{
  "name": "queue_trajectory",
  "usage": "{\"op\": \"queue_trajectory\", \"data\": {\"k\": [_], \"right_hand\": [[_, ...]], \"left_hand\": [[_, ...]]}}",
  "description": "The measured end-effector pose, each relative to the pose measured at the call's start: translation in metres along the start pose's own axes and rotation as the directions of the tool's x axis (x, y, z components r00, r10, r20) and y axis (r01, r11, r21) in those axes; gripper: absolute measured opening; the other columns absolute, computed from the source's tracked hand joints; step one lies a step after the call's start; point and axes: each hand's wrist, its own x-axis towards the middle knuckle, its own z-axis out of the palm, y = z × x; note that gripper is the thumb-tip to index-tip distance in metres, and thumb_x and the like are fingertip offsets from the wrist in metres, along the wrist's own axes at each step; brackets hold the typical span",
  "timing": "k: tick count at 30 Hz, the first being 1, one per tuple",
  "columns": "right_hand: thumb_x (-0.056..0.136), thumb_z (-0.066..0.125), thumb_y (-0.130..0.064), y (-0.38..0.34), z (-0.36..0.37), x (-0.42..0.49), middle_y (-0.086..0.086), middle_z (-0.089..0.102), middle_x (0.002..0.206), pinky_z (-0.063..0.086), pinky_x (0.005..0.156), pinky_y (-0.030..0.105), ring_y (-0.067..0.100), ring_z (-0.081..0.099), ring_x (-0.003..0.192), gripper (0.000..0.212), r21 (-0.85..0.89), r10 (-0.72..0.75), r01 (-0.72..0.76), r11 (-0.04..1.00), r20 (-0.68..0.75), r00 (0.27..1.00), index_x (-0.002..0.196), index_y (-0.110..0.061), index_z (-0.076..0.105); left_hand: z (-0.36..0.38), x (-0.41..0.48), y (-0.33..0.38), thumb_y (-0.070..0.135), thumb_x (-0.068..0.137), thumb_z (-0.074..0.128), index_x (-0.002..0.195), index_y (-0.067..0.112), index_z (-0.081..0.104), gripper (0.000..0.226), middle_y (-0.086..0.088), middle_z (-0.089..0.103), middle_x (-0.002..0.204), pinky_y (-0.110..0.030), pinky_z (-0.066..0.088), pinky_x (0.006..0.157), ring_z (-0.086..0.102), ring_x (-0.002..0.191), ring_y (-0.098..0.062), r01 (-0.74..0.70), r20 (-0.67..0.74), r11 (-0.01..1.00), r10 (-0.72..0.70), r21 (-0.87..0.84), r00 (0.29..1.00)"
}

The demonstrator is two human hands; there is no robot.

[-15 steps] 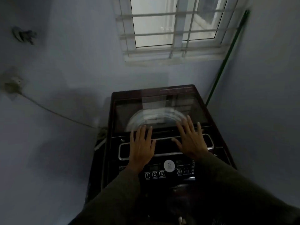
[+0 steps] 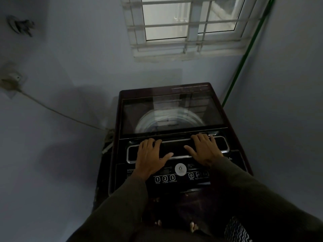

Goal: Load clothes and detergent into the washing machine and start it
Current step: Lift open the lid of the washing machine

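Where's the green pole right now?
Head view, upper right: the green pole leans in the wall corner, right of the window, behind the washing machine.

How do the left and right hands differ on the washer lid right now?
The left hand sits nearer the control panel, covering its left end; the right hand sits farther back, fingertips past the handle recess. Left thumb points right, right thumb left. Both rest palm-down, holding nothing, on the closed lid.

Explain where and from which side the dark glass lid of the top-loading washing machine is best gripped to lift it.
Grip the dark glass lid by its front edge, at the chrome-rimmed handle recess where the left hand and right hand rest. Come from the front, above the control panel: the lid probably hinges at the rear, against the wall.
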Motion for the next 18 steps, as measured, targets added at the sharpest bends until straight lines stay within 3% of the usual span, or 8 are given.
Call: {"op": "queue_trajectory", "data": {"k": [5, 12, 16, 18], "right_hand": [[0.094, 0.03, -0.064, -0.002, -0.004, 0.001, 0.008, 0.051, 0.132, 0.028, 0.113, 0.048, 0.025, 0.044, 0.126, 0.065, -0.008, 0.005, -0.005, 1.0, 0.004, 1.0, 0.134, -0.015, 0.048], [0.094, 0.032, -0.065, -0.008, -0.032, 0.008, 0.01, 0.057, 0.124, 0.035, 0.106, 0.045, 0.026, 0.047, 0.12, 0.059, 0.019, 0.037, -0.036, 0.999, -0.1, 0.994, 0.115, -0.016, 0.059], [0.095, 0.034, -0.062, -0.009, -0.061, 0.02, 0.009, 0.062, 0.114, 0.037, 0.099, 0.045, 0.027, 0.051, 0.112, 0.054, 0.069, 0.053, -0.039, 0.997, -0.216, 0.975, 0.101, -0.017, 0.063], [0.097, 0.032, -0.06, -0.009, -0.074, 0.025, 0.009, 0.064, 0.11, 0.037, 0.1, 0.045, 0.027, 0.053, 0.11, 0.055, 0.103, 0.071, -0.048, 0.993, -0.233, 0.97, 0.098, -0.016, 0.065]], "left_hand": [[-0.014, -0.003, 0.007, 0.096, 0.064, 0.038, 0.139, 0.019, 0.047, 0.108, -0.005, 0.049, 0.129, -0.042, 0.033, 0.111, 0.044, 0.12, -0.024, 0.011, 0.146, 0.998, -0.02, 0.064, 0.989], [-0.041, 0.003, 0.011, 0.093, 0.069, 0.04, 0.143, 0.025, 0.044, 0.101, -0.004, 0.046, 0.138, -0.038, 0.029, 0.112, 0.04, 0.129, -0.024, 0.008, 0.07, 0.999, -0.011, 0.036, 0.997], [-0.07, 0.026, 0.01, 0.096, 0.07, 0.031, 0.132, 0.02, 0.056, 0.101, -0.004, 0.062, 0.124, -0.039, 0.031, 0.114, 0.055, 0.117, -0.023, -0.081, -0.042, 0.984, 0.089, 0.157, 0.995], [-0.084, 0.04, 0.009, 0.098, 0.068, 0.027, 0.122, 0.019, 0.062, 0.102, -0.003, 0.067, 0.115, -0.038, 0.038, 0.107, 0.06, 0.108, -0.023, -0.108, -0.083, 0.976, 0.125, 0.188, 0.989]]}}
